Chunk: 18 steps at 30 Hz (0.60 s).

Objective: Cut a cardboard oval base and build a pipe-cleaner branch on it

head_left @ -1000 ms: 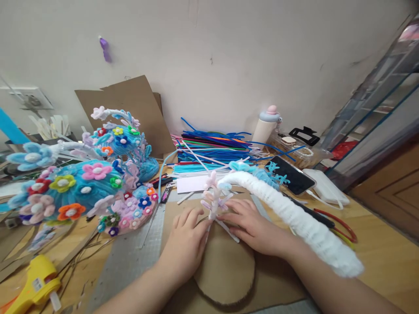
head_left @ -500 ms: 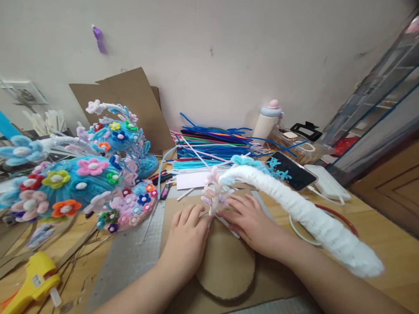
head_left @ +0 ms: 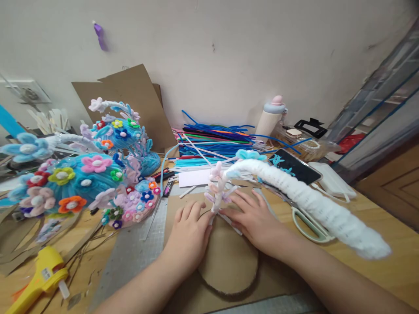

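Note:
A white pipe-cleaner stem [head_left: 262, 171] rises from an oval cardboard base [head_left: 229, 266], then arches over to the right into a thick wrapped end. Small pink and lilac petals cluster on its upright part, and a blue flower [head_left: 248, 155] shows behind the arch. My left hand [head_left: 190, 233] has curled fingers, with thumb and fingertips against the stem's foot. On the other side, my right hand [head_left: 257, 220] presses its fingertips beside a white strip splayed out from the foot. Both hands hold the foot against the cardboard; their exact contact is partly hidden.
Finished flower-covered pieces [head_left: 81, 183] stand at left, above a yellow glue gun [head_left: 49, 270]. Pipe cleaners [head_left: 212, 141] lie stacked by the wall. Green-handled scissors [head_left: 312, 231], a phone [head_left: 297, 165] and a bottle [head_left: 271, 117] are at right.
The stem's thick end has swung slightly up and away, showing more of the scissors. Both hands remain at the foot. The whole view has shifted a little.

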Tool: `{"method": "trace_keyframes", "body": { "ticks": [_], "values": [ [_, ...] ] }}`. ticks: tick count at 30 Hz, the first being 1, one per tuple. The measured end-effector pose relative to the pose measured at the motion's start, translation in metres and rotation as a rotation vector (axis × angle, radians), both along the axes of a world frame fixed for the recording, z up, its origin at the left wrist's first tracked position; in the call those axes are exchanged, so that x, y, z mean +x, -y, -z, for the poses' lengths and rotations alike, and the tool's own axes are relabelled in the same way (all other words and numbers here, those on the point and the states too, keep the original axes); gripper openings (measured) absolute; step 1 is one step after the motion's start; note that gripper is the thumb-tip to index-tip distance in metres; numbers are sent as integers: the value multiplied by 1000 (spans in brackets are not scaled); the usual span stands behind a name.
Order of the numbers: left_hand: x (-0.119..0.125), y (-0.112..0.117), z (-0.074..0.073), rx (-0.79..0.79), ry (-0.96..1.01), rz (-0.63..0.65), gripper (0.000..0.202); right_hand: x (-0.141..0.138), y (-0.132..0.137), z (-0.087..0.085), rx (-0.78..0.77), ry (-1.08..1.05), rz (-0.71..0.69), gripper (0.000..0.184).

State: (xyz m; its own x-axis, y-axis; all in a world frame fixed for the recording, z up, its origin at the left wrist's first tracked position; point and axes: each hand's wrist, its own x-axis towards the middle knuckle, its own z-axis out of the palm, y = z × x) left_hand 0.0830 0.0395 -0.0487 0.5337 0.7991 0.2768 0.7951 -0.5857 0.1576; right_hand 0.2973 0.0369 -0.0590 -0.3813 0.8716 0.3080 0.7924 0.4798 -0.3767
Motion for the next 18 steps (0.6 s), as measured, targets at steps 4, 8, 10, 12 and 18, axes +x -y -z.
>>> {"method": "trace_keyframes", "body": {
  "ticks": [4, 8, 10, 12, 18],
  "values": [
    [0, -1, 1, -13, -10, 7, 31, 1, -3, 1, 21, 17, -52, 35],
    [0, -1, 3, 12, 4, 23, 31, 1, -4, 0, 8, 16, -62, 37],
    [-1, 0, 3, 21, 9, 30, 31, 1, -4, -1, -11, 15, -59, 36],
    [-1, 0, 3, 17, 4, 36, 31, 0, -3, 0, -20, 29, -46, 35],
    [0, 0, 0, -2, 6, 31, 32, 1, -3, 4, 4, 51, -35, 38]
  ]
}}
